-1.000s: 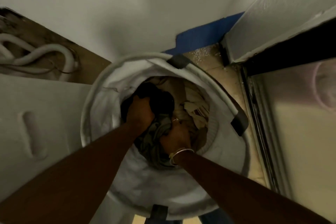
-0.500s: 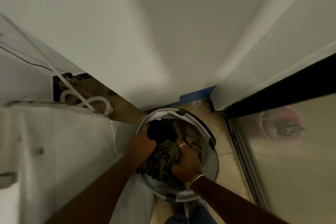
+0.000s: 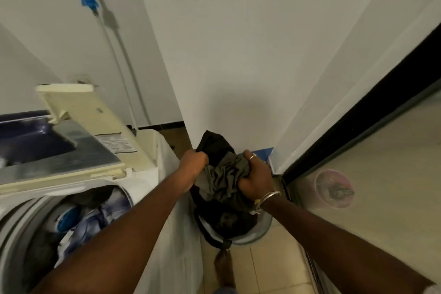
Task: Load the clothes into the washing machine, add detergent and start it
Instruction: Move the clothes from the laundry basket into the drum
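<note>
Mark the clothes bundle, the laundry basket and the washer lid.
clothes bundle (image 3: 224,174): head view, olive fabric at its middle.
laundry basket (image 3: 263,228): head view, right rim.
washer lid (image 3: 90,114): head view, cream upper panel.

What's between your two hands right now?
In the head view, a bunched bundle of olive and black clothes fills the gap, gripped by the left hand and right hand.

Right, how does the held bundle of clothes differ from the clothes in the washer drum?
The bundle is black and olive; the drum clothes include blue and white. The left hand and right hand grip the bundle above the basket; the drum clothes lie loose. Both are crumpled.
</note>
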A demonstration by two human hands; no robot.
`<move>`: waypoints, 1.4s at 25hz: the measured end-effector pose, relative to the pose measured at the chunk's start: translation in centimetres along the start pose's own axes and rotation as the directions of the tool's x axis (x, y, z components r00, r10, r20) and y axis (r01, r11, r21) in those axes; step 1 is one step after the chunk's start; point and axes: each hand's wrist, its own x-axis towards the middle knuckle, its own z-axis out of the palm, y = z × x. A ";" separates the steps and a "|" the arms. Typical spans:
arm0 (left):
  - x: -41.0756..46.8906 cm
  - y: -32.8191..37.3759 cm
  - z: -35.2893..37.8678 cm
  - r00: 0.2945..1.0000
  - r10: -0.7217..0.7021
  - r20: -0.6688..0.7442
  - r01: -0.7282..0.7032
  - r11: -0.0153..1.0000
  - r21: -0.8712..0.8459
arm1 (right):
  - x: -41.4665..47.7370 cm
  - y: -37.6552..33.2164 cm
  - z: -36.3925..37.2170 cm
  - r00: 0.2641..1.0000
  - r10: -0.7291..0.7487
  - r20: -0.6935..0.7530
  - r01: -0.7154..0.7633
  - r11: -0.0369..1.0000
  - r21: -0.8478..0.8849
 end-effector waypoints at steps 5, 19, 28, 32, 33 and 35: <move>-8.2 2.4 -3.0 0.995 0.072 -0.074 -0.085 0.980 -0.181 | -1.9 -7.9 -3.3 0.979 -0.145 -0.142 0.151 0.988 0.034; -33.9 3.3 -20.0 0.840 0.342 -0.420 -0.510 0.762 -0.400 | -10.6 -35.7 -3.7 0.888 -0.357 -0.291 0.420 0.887 0.192; -37.6 -1.3 -36.6 0.679 0.301 -0.670 -0.687 0.583 -0.433 | -12.6 -50.0 8.5 0.852 -0.462 -0.247 0.524 0.756 0.392; -35.3 -5.0 -43.5 0.668 0.239 -0.704 -0.678 0.585 -0.445 | -12.9 -52.7 16.2 0.889 -0.426 -0.170 0.453 0.760 0.467; -34.9 -6.0 -44.7 0.676 0.231 -0.700 -0.670 0.588 -0.453 | -12.9 -53.1 18.1 0.899 -0.411 -0.151 0.431 0.771 0.470; -33.9 -8.0 -47.0 0.688 0.198 -0.698 -0.641 0.617 -0.457 | -13.0 -53.6 21.6 0.915 -0.387 -0.110 0.393 0.799 0.455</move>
